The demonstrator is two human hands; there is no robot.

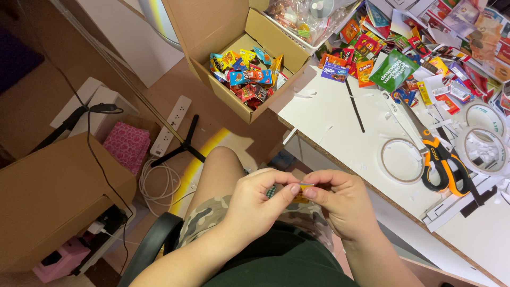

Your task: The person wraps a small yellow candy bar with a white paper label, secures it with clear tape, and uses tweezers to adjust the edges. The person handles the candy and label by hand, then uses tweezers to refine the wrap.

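- tiny packet (300, 192), yellow with a bit of green at one end, sits pinched between both my hands above my lap, just off the desk (340, 114) edge.
- my left hand (255, 204) has its grip pressed together on the packet's left end, thumb on top.
- my right hand (340, 204) pinches the other end, thumb tip touching the left thumb.
- it looks feather-light, thin and easy to crush or drop; i judge the edges are the place to hold it, fingertips only.
- open cardboard box (249, 69) up left holds a heap of small bright wrappers in red, blue, yellow.
- more little packets are scattered across the desk's far side, with a green pouch (394, 69) among them.
- orange-handled scissors (438, 159) lie between rings of clear tape (401, 159).
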